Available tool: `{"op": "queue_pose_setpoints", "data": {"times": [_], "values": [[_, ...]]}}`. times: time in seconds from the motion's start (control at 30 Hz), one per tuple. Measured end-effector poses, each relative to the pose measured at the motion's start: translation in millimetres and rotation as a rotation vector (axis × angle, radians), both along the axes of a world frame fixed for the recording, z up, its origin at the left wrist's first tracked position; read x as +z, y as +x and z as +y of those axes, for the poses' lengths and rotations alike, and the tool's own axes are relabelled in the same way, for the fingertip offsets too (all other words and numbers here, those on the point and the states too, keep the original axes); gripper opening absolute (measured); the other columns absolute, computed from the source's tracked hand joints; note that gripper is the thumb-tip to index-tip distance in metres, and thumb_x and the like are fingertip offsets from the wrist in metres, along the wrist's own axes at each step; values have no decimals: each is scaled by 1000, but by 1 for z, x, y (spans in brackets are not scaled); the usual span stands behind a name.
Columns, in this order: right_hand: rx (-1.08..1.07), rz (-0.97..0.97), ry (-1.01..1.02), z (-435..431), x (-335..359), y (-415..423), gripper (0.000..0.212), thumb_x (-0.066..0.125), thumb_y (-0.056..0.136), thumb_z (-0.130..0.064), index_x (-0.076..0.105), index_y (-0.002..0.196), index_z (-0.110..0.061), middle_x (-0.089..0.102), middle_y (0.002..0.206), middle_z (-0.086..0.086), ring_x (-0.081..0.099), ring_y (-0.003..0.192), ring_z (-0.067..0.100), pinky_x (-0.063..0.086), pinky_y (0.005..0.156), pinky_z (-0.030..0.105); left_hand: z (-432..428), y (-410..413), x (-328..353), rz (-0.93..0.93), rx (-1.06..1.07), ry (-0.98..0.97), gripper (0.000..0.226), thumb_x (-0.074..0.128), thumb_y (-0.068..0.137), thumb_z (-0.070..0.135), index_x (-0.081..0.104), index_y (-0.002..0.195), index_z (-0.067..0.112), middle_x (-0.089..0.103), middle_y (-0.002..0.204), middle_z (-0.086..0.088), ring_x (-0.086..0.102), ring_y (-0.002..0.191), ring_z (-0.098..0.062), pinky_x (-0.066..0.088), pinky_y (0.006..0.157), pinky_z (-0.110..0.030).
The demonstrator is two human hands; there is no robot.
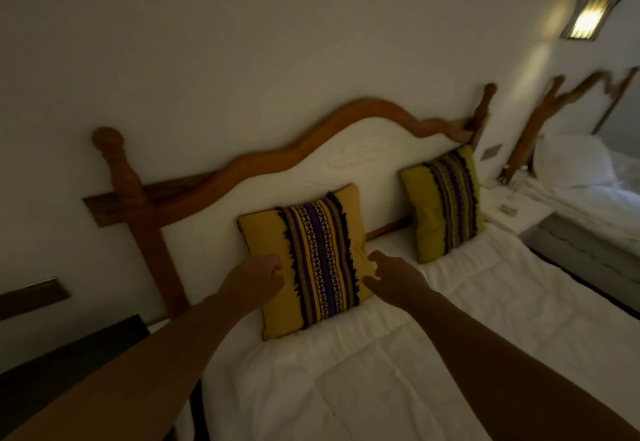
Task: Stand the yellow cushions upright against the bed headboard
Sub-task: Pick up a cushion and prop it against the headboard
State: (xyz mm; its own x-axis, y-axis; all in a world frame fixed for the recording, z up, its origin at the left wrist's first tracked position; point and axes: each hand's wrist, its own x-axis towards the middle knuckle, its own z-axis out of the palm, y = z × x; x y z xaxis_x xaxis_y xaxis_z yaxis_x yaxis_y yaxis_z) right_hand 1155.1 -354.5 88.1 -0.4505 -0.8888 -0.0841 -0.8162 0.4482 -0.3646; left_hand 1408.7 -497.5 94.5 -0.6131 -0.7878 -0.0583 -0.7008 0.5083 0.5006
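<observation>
Hands on near cushion point(304, 260): left hand point(258, 276) pinching its left edge, fingers closed on fabric; right hand point(388, 276) pinching its right edge, fingers closed likewise. Cushion yellow with striped woven band, leaning back against padded headboard point(346, 149), bottom edge on white quilt point(381, 371). Second cushion point(443, 201) upright further right, against same headboard near its post. Lit wall lamp point(588, 11) above. Another bed point(588, 191) beyond.
</observation>
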Motion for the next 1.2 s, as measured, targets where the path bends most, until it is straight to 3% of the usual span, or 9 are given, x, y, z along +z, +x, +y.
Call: {"op": "queue_pose_setpoints", "data": {"times": [0.17, 0.47, 0.7, 0.8, 0.9, 1.0, 1.1, 1.2], "values": [[15, 38, -85, 73, 46, 25, 58, 57, 91, -50, 46, 141, -23, 60, 134, 6, 58, 121, 23, 49, 99, 37, 66, 23, 51, -111, -107, -210, 37, 49, 96, 33, 56, 127, 14, 63, 116, -6, 59, 104, -21, 48, 88, -31], [17, 5, -26, 160, 44, 48, 58, 60, 89, -53, 48, 138, -25, 63, 131, 3, 59, 119, 22, 46, 95, 31, 148, 48, 54, -289, -137, -194, 48, 48, 97, 39, 46, 141, 17, 45, 145, -7, 43, 134, -24, 35, 108, -32], [36, -76, 53, 175, 26, 50, 57, 62, 86, -57, 52, 132, -24, 61, 130, 3, 57, 117, 21, 38, 86, 24, 183, 59, 35, -278, -141, -197, 40, 49, 96, 36, 54, 128, 13, 55, 133, -8, 52, 121, -24, 41, 95, -30], [46, -60, 67, 174, 22, 52, 61, 61, 87, -57, 50, 136, -23, 56, 139, 3, 53, 124, 23, 37, 91, 25, 187, 62, 35, -275, -126, -169, 41, 50, 96, 36, 54, 129, 12, 55, 130, -9, 51, 124, -27, 41, 96, -33], [63, -67, 93, 171, 19, 51, 62, 59, 88, -58, 49, 137, -22, 53, 143, 5, 51, 127, 24, 40, 101, 30, 186, 64, 34, -224, -115, -154, 35, 54, 94, 33, 58, 119, 9, 60, 117, -11, 56, 116, -30, 45, 89, -35], [53, -115, 96, 166, 16, 50, 61, 60, 87, -59, 51, 135, -23, 57, 139, 6, 55, 122, 23, 42, 95, 28, 181, 65, 32, -215, -120, -153, 35, 55, 93, 33, 57, 120, 10, 60, 121, -11, 56, 113, -28, 45, 91, -35], [50, -116, 84, 159, 14, 50, 61, 61, 87, -58, 51, 136, -23, 55, 140, 5, 54, 123, 23, 41, 93, 27, 173, 64, 25, -211, -151, -169, 14, 55, 93, 31, 54, 97, 17, 54, 99, -7, 53, 96, -22, 40, 78, -31], [60, -121, 95, 150, 11, 50, 62, 61, 87, -58, 50, 137, -22, 53, 143, 6, 53, 125, 24, 42, 97, 29, 163, 65, 20, -201, -156, -156, 13, 54, 93, 28, 56, 96, 15, 57, 98, -9, 57, 98, -25, 44, 81, -32]]}}
